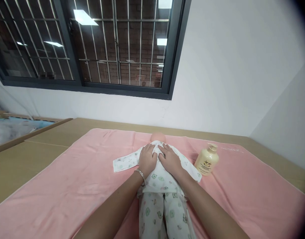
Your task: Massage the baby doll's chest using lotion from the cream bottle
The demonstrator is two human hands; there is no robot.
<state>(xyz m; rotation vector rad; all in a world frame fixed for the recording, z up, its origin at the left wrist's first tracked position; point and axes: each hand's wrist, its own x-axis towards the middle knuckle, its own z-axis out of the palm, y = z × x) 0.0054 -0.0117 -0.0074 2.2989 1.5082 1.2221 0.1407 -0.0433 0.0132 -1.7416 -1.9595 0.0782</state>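
Note:
A baby doll (163, 177) in a white printed top and trousers lies on a pink sheet (75, 179), its head (157, 136) toward the wall. My left hand (148, 159) rests flat on the left side of the doll's upper body, fingers stretched toward its neck. Mirroring it on the right side, my right hand (169, 159) also lies flat with the fingers apart. The thumbs come close together over the middle of the top. A silver bracelet circles my left wrist. Both sleeves of the doll spread outward.
A pale yellow pump bottle (207, 160) stands on the sheet beside the doll's right-hand sleeve. Wooden board (50, 144) borders the sheet. At the far left is a recess with plastic-wrapped things (20, 127). A barred window (117, 43) is set in the white wall behind.

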